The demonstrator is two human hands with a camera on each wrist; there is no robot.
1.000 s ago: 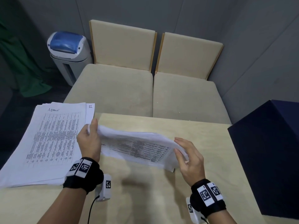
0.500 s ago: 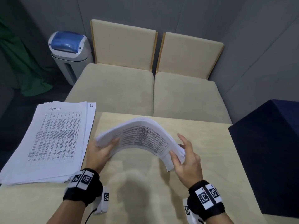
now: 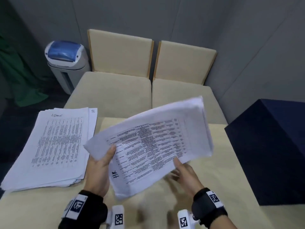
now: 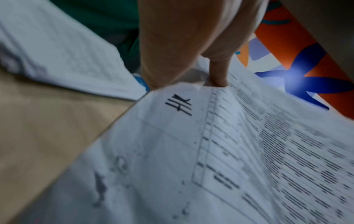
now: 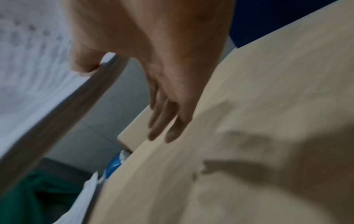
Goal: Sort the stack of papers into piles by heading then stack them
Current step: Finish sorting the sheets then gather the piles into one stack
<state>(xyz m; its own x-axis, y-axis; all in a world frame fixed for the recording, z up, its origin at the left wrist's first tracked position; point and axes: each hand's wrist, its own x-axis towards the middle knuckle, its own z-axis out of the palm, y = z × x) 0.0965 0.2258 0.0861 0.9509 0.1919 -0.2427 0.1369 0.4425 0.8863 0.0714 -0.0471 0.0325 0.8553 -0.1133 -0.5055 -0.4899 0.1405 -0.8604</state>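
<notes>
green cloth (image 3: 19, 80) hangs at the far left on the dark floor, with a grey bin with a blue lid (image 3: 66, 61) just beside it. nearer, on the left part of the pale wooden table (image 3: 219, 176), lies a flat pile of white printed sheets (image 3: 52, 146) headed with a handwritten word that looks like "admin"; a sheet marked "12" peeks out at its right edge. the left hand (image 3: 100, 169) pinches the near left corner of a thick bundle of white printed papers (image 3: 158, 142), thumb on top, fingers hidden under it. this bundle is held in the air above the middle of the table, tilted up towards the right, with a black handwritten mark near the left hand that cannot be read for certain. the right hand (image 3: 184, 171) is at the bundle's near right edge: its thumb presses the top sheet while the fingers hang straight and loose below, apart from the paper. behind the table stand two beige cushioned chairs (image 3: 148, 90), and a dark blue block (image 3: 270, 149) sits at the right.
</notes>
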